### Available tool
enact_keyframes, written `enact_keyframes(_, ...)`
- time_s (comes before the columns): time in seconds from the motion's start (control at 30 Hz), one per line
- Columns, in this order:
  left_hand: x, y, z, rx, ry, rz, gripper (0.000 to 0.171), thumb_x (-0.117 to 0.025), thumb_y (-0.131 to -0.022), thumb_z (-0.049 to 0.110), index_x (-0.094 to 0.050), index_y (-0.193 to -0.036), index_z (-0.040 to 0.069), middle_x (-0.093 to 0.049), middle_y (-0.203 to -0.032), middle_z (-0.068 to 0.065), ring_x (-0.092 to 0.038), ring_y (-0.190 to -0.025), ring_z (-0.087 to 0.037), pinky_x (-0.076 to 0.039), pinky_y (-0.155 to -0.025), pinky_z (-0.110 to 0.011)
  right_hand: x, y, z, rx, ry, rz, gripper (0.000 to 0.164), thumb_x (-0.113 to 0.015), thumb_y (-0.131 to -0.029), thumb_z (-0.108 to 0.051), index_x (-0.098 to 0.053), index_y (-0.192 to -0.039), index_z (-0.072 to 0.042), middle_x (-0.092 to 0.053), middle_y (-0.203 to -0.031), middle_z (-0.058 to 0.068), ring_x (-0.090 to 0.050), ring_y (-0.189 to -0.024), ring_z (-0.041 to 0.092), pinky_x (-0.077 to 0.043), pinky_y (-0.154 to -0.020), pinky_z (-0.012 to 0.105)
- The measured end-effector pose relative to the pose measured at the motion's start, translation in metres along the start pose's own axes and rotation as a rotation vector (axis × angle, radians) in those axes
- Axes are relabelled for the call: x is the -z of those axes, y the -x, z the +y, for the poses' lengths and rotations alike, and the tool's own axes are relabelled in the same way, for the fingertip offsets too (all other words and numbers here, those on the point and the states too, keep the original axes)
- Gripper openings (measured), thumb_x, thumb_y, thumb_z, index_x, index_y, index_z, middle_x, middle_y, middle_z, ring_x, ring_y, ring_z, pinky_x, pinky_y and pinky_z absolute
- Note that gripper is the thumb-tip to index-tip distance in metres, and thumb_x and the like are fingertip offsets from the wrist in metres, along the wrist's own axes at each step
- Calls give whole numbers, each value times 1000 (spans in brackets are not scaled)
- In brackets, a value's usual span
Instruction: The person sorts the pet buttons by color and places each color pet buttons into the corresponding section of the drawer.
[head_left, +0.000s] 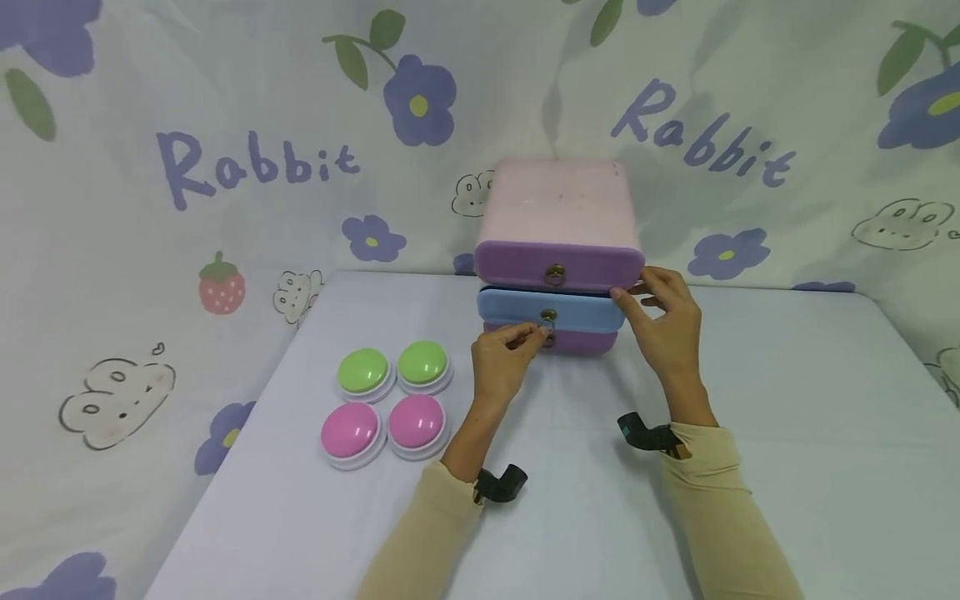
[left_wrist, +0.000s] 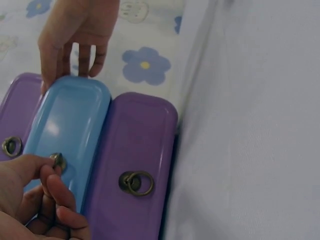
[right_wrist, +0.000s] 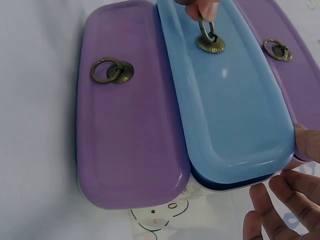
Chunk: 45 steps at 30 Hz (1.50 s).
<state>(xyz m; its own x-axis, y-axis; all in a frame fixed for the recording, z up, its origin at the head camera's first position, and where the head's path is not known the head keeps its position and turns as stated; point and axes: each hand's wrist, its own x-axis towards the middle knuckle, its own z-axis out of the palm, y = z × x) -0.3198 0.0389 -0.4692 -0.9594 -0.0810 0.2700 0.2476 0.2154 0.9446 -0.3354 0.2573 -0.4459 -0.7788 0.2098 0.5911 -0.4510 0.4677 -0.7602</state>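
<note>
A small three-drawer cabinet (head_left: 557,200) with a pink top stands at the back of the table. Its middle drawer (head_left: 585,311) has a blue front, between a purple upper drawer (head_left: 510,263) and a purple lower drawer (right_wrist: 130,135). My left hand (head_left: 501,362) pinches the brass ring pull (right_wrist: 207,32) of the blue drawer between thumb and fingertips. A narrow dark gap shows behind the blue front at its right end. There my right hand (head_left: 671,329) has its thumb at the drawer's corner, with loosely extended fingers beside the cabinet's side.
To the left on the white table (head_left: 810,467) sit two green push buttons (head_left: 363,370) and two pink push buttons (head_left: 349,430), each on a white base. A printed cloth (head_left: 258,75) hangs behind and left of the table.
</note>
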Motion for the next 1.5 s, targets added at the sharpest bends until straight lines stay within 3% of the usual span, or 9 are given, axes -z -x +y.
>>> enact_keyframes(0.5, 1, 6, 3, 11, 6, 13, 18, -79, -88, 25, -81, -95, 8, -73, -80, 2, -64, -73, -11, -50, -62, -24, 6, 0, -2, -15, 29, -25, 44, -79, -89, -21, -67, -131, -10, -62, -120, 2, -62, -102, 16, -46, -87, 25)
enact_keyframes(0.73, 4, 7, 3, 20, 6, 12, 19, -78, -88, 24, -81, -97, 7, -74, -82, 1, -65, -73, -11, -51, -62, -24, 5, -2, -4, 0, 27, -42, 44, -79, -89, -20, -68, -130, -10, -62, -120, 2, -61, -100, 7, -46, -86, 24)
enact_keyframes(1.27, 10, 15, 4, 23, -13, -1, 19, -80, -87, 24, -81, -96, 8, -74, -82, 1, -64, -74, -10, -51, -64, -23, 6, -1, 0, -26, 17, -51, 46, -78, -89, -22, -66, -133, -12, -61, -120, 2, -61, -103, 13, -50, -90, 30)
enact_keyframes(1.5, 14, 21, 3, 5, -26, -16, 18, -79, -88, 24, -81, -97, 8, -74, -83, 1, -64, -75, -10, -51, -64, -23, 5, -1, -1, -28, 27, -46, 47, -77, -90, -25, -66, -133, -12, -61, -121, 2, -61, -104, 15, -49, -90, 24)
